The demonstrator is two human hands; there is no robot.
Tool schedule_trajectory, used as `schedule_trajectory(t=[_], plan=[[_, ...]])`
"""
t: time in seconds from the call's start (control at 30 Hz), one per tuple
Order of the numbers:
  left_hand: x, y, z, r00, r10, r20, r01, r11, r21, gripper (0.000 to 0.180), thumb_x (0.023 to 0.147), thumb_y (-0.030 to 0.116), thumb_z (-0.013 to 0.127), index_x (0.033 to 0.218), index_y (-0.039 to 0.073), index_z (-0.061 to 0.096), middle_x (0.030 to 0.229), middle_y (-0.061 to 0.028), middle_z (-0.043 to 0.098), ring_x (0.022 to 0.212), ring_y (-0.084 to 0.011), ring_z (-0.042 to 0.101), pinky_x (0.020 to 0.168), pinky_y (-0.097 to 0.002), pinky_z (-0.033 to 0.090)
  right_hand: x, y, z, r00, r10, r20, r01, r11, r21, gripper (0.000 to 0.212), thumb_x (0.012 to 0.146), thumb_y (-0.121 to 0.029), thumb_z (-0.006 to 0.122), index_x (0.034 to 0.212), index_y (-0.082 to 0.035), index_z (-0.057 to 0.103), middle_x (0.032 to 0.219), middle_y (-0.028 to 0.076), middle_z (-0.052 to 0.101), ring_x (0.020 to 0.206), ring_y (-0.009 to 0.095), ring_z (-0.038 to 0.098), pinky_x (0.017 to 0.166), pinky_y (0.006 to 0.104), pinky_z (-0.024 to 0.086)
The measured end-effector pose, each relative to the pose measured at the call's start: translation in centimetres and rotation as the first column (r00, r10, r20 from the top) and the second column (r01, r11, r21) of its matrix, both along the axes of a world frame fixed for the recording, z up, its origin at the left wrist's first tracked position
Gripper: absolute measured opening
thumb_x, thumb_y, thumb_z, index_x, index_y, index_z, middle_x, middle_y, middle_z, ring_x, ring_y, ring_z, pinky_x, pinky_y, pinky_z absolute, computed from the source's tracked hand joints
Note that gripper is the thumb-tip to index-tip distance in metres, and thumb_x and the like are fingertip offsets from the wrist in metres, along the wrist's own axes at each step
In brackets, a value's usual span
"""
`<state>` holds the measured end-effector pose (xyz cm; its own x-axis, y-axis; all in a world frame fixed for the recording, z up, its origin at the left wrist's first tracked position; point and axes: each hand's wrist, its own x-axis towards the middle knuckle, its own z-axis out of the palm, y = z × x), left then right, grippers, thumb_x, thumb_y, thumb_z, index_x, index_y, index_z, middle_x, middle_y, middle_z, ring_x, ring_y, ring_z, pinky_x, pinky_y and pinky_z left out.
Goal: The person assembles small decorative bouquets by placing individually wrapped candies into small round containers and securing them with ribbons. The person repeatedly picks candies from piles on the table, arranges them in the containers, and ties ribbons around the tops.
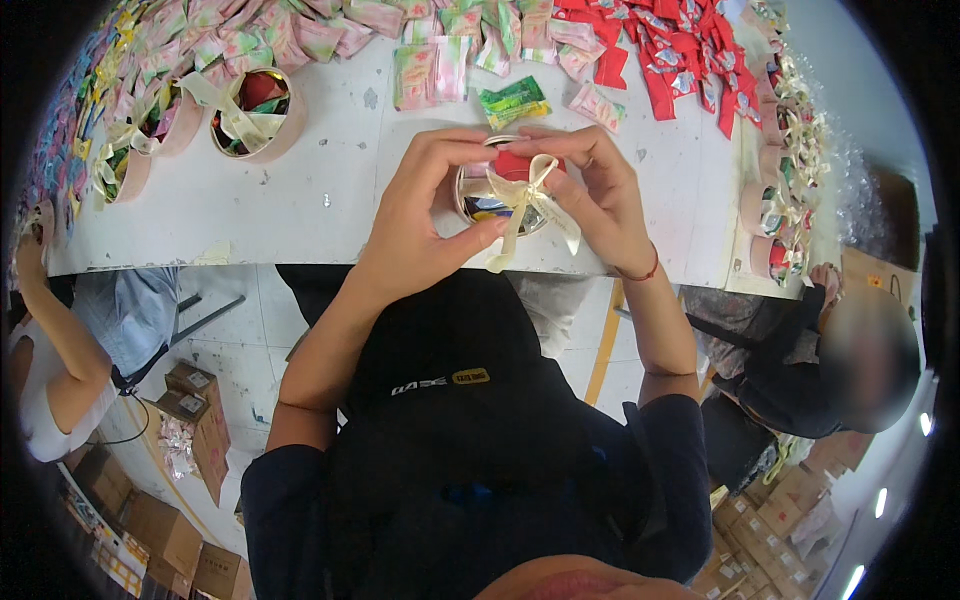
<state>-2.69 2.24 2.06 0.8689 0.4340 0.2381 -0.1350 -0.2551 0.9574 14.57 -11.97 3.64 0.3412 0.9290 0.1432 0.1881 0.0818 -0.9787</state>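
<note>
Between my two hands stands a small round gift box (465,200) near the table's front edge, with wrapped sweets in red and other colours showing in its open top. A cream ribbon bow (522,192) lies across it, its tails hanging over the front. My left hand (425,210) curves round the left side, fingers at the back rim and thumb at the front. Round the right side goes my right hand (600,195), its fingers also at the back and its thumb beside the bow. Just behind the box lies a green wrapped packet (515,102).
Pink-and-green packets (320,35) and red packets (680,60) are heaped along the back of the white table (330,190). Filled, ribboned boxes (258,115) stand left; more boxes (770,205) line the right. Co-workers sit either side; cardboard cartons (165,525) are on the floor.
</note>
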Motion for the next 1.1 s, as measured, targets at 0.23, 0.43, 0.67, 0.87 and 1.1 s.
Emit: schedule_trajectory(t=[0.23,0.43,0.67,0.87,1.1], plan=[[0.1,-1.0,-0.7,0.985,0.166,0.041,-0.171,0.944,0.281,0.057,0.070,0.009,0.079,0.124,0.006,0.060,0.127,-0.0111,0.053,0.114,-0.0296,0.051,0.095,-0.0387,0.044,0.7,-0.4,0.1,0.687,-0.062,0.724,-0.019,0.994,0.103,0.034,0.076,-0.018,0.078,0.108,-0.010,0.069,0.119,0.007,0.067,0.118,0.031,0.055,0.097,0.0386,0.044],[-0.1,-1.0,0.1,0.987,0.158,0.024,-0.140,0.779,0.611,0.057,0.074,0.020,0.077,0.126,0.007,0.058,0.119,-0.0099,0.059,0.115,-0.0325,0.051,0.107,-0.0476,0.032,-0.5,-1.5,1.8,0.617,0.010,0.787,0.043,0.998,-0.047,0.061,0.072,-0.036,0.081,0.121,-0.007,0.060,0.123,0.014,0.062,0.120,0.036,0.052,0.100,0.0421,0.040],[1.4,0.4,2.6,0.990,0.106,-0.094,-0.013,0.731,0.683,0.049,0.073,0.028,0.077,0.114,0.007,0.059,0.108,-0.0087,0.064,0.108,-0.0316,0.055,0.112,-0.0534,0.027,-0.8,0.1,2.9,0.647,0.055,0.761,0.013,0.997,-0.082,0.073,0.066,-0.045,0.084,0.120,-0.005,0.053,0.112,0.017,0.060,0.107,0.035,0.055,0.090,0.0403,0.042],[2.0,1.1,3.6,0.994,0.017,-0.110,0.078,0.597,0.798,0.036,0.074,0.033,0.075,0.096,0.007,0.063,0.090,-0.0056,0.064,0.095,-0.0266,0.057,0.112,-0.0502,0.025,-1.2,-1.3,1.4,0.723,-0.190,0.664,0.109,0.981,0.162,0.074,0.067,-0.039,0.086,0.124,-0.005,0.053,0.120,0.016,0.057,0.112,0.035,0.053,0.099,0.0418,0.040],[1.5,2.2,4.4,0.988,-0.048,-0.149,0.147,0.609,0.780,0.033,0.082,0.030,0.072,0.103,0.006,0.069,0.112,-0.0100,0.054,0.107,-0.0314,0.047,0.098,-0.0446,0.033,-1.6,-2.1,1.3,0.622,-0.143,0.770,0.125,0.989,0.083,0.073,0.069,-0.044,0.082,0.122,-0.004,0.052,0.119,0.016,0.057,0.112,0.036,0.053,0.101,0.0450,0.038]])
